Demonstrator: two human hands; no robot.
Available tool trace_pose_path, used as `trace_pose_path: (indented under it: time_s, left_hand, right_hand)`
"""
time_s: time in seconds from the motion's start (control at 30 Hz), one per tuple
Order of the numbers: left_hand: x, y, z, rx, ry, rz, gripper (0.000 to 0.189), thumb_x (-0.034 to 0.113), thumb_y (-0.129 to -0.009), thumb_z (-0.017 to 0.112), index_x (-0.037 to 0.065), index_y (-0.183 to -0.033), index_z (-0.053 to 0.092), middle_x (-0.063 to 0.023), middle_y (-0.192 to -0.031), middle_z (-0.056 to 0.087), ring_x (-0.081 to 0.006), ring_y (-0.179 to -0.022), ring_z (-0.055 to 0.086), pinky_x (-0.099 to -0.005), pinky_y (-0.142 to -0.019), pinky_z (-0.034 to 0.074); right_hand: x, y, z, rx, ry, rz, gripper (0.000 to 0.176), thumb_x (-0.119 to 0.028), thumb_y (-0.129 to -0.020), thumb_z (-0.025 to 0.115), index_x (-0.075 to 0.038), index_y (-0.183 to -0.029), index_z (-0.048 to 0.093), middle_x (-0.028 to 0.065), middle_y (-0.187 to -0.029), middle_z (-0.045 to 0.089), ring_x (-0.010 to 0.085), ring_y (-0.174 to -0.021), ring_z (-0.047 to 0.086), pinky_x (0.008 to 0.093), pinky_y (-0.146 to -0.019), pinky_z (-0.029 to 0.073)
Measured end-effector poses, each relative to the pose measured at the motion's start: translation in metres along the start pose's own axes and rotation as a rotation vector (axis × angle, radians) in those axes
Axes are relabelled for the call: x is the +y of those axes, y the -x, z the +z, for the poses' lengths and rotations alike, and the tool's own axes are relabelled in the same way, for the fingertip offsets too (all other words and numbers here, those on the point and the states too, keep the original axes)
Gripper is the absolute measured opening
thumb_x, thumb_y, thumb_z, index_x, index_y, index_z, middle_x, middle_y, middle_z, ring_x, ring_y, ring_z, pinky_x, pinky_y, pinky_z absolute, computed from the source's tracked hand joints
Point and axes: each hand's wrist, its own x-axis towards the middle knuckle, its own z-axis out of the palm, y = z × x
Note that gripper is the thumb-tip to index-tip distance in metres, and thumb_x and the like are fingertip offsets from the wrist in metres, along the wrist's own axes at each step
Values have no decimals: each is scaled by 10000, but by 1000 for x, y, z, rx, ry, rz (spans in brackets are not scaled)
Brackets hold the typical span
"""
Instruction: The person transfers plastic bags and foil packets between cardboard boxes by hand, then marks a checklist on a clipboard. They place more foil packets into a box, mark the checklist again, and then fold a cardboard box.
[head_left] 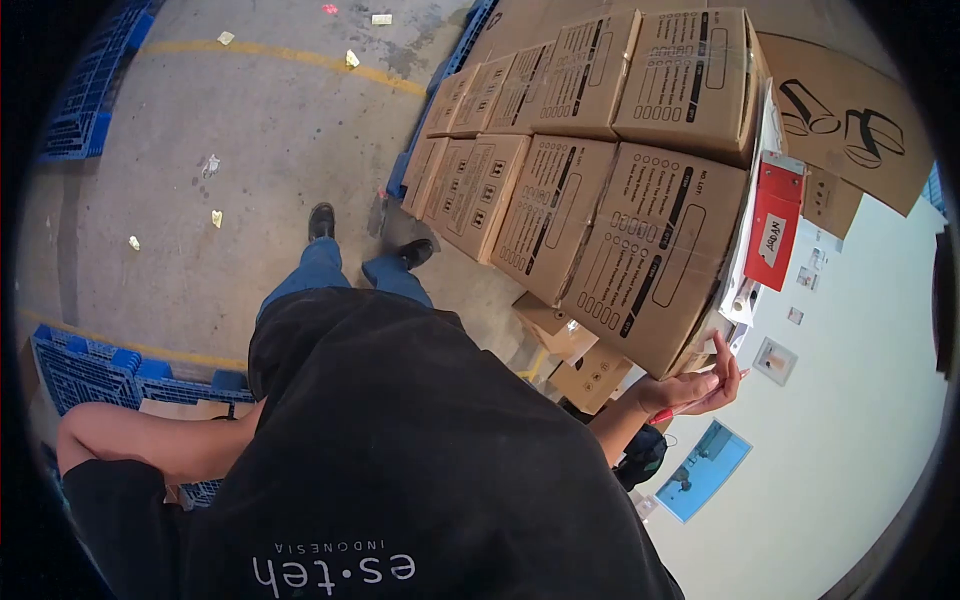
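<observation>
My right hand [697, 386] rests against the edge of a brown printed cardboard box [655, 255] on a tall stack, its fingers stretched out flat. A thin red pen [661, 413] shows under the palm, held by the thumb. White papers [742, 275] and a red folder [774, 222] lie on the stack just beyond the fingers. My left forearm [150, 440] is bent at my side. Its hand is hidden behind my black shirt [400, 450].
Stacked cardboard boxes [540, 130] stand on a blue pallet [398, 180]. More blue pallets [90, 370] lie at the lower left and one more [85, 100] at the upper left. The concrete floor [250, 130] has yellow lines and paper scraps. My shoes [321, 220] stand near the stack.
</observation>
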Motion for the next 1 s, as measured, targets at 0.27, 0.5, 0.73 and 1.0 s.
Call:
trace_pose_path:
  time_s: [0.27,0.5,0.73,1.0]
  left_hand:
    - [-5,9,-2,-34,-5,-5,399,397,-862,484,67,-1065,578,-67,-1032,552,-193,-1016,452,-282,-873,354]
    - [-8,14,0,-46,2,11,395,398,-864,477,70,-1056,583,-65,-1011,558,-191,-994,463,-283,-858,362]
    - [-8,14,1,-51,11,40,391,400,-865,471,73,-1047,589,-63,-990,564,-190,-971,473,-284,-843,371]
    - [-4,13,3,-54,17,69,388,401,-867,464,77,-1037,595,-61,-966,571,-188,-945,485,-286,-826,380]
  right_hand:
    - [0,-1,1,6,-108,0,298,-162,-870,254,28,-1051,395,209,-929,566,262,-911,542,425,-955,331]
    - [5,0,-1,29,-96,15,274,-147,-855,263,23,-1020,401,234,-914,558,295,-882,560,420,-895,396]
    - [7,-1,-2,39,-152,18,264,-146,-856,283,32,-1003,410,231,-906,556,292,-866,568,419,-891,399]
    - [5,-2,-2,17,-127,12,256,-150,-872,259,27,-991,401,225,-906,564,270,-862,570,389,-880,418]
